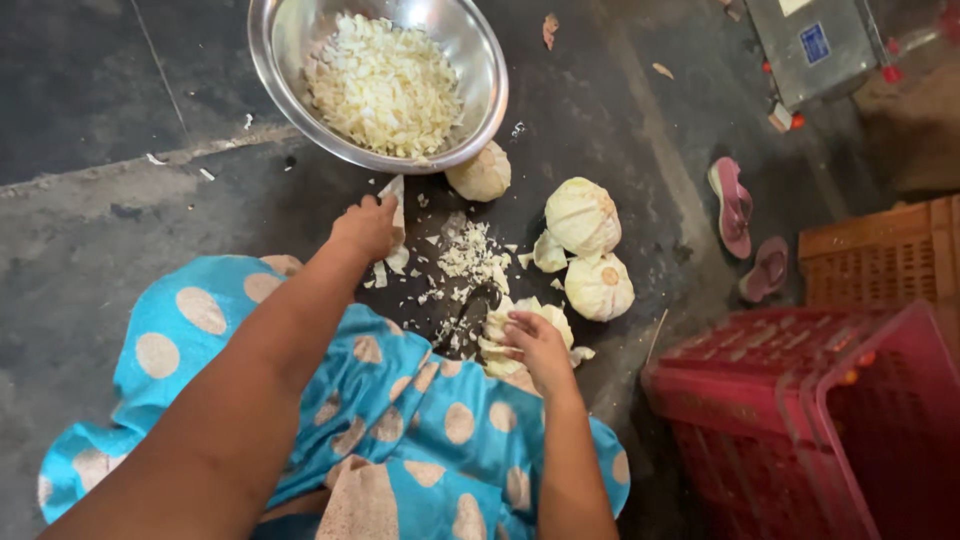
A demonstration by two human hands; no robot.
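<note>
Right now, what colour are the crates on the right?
Red crates in front, an orange crate behind them; head view shows both.

My right hand (540, 345) covers part of the cabbage piece (520, 325) beneath it, so I can't tell how my fingers grip it. My left hand (366, 226) hides the lower end of a pale strip (395, 195). The steel bowl (275, 60) and red crates (850, 420) are cut off by the frame's edges.
</note>
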